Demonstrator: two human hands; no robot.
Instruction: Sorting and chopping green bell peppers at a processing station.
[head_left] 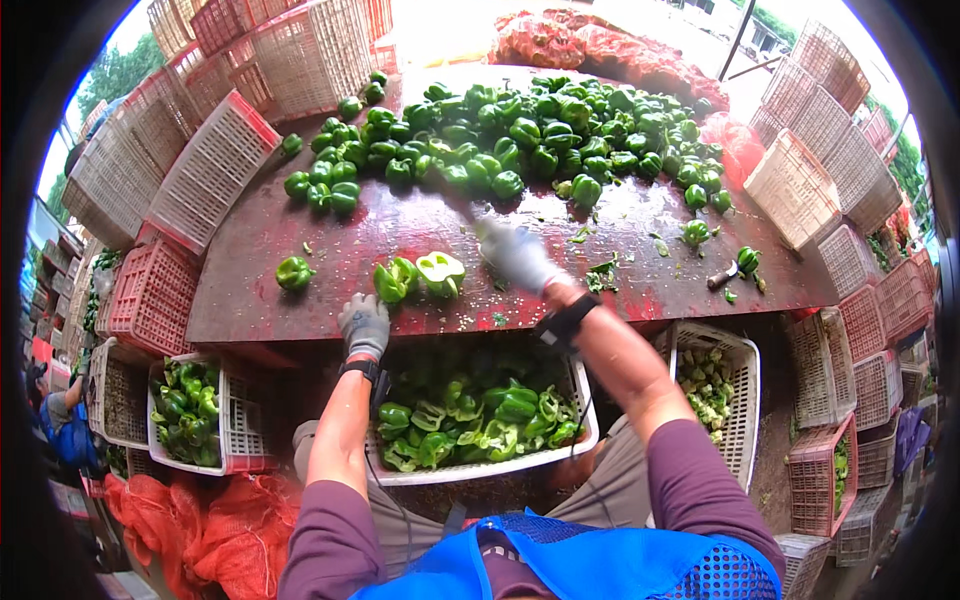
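My left hand (pixel 363 326), in a pale grey glove, rests at the table's near edge with its fingers stretched forward and nothing in them. Just beyond its fingertips is a cut green bell pepper half (pixel 396 280); beside that, another half (pixel 440 273) shows its pale inside. Over the table, my gloved right hand (pixel 520 258) is smeared by motion. It is closed on what looks like a knife (pixel 456 200), whose blurred blade points toward the pepper heap (pixel 540 135). To the left sits a whole bell pepper (pixel 294 273), alone.
Below the table edge, a white crate (pixel 480 473) between my legs holds cut peppers. A crate (pixel 745 400) of pepper cores stands right, another pepper crate (pixel 222 400) left. A short knife (pixel 721 278) lies at the table's right. Stacked crates (pixel 215 165) flank the table; red mesh bags (pixel 215 530) lie lower left.
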